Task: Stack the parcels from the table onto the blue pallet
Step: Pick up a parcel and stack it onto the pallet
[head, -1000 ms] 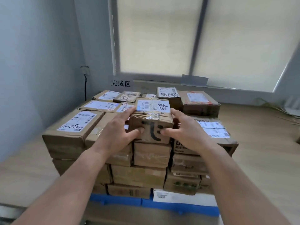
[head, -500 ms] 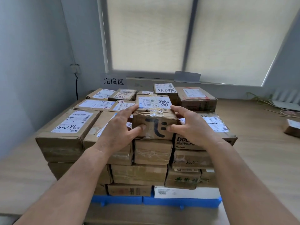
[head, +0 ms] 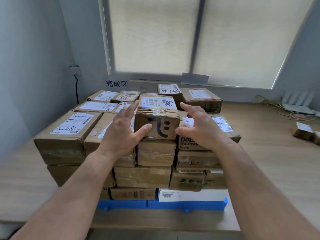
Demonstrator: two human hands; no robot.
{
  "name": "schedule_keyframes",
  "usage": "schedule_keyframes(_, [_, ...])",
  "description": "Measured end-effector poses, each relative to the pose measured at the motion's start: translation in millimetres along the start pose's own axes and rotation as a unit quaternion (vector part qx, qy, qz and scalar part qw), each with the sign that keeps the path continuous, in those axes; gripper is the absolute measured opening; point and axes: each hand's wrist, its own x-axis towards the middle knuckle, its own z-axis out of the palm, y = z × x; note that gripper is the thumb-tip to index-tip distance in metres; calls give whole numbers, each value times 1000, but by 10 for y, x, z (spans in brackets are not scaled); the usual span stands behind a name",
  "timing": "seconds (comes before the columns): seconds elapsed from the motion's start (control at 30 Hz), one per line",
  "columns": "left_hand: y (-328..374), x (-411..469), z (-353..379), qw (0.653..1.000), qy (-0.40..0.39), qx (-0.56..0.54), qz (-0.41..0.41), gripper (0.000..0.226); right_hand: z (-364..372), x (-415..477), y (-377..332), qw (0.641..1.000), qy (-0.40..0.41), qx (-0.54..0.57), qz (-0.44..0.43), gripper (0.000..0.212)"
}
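My left hand (head: 121, 134) and right hand (head: 202, 129) had opened off the parcel (head: 157, 116), spread beside it; earlier they gripped it. It sat atop the stack (head: 155, 153) on the pallet (head: 187, 206); placement looked complete.

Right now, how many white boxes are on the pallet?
1. The white box sits bottom right in the front row, on the pallet. Others may be hidden farther back.

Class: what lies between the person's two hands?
A small parcel with a drawn face, atop the stack, between left hand and right hand; head view.
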Motion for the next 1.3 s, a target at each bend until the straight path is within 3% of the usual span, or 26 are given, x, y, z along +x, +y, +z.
schedule_keyframes(0.2, [443,-116,151,994,97,43,28,72,-280,-216,191,997,60,-31,-34,76])
schedule_keyframes(0.5, [1347,-154,625,980,142,115,77,67,-861,-696,700,985,138,-81,-57,64])
schedule_keyframes(0.73, [2052,-340,1426,986,66,84,127,60,-1176,-1187,1349,980,139,-142,-21,60])
schedule_keyframes(1.0, [2617,-719,2496,981,-53,129,131,60,-1558,-1869,2251,960,110,-244,80,59])
schedule_keyframes(1.3, [3201,-883,3521,973,-152,136,107,85,-2084,-2571,3033,942,75,-279,173,64])
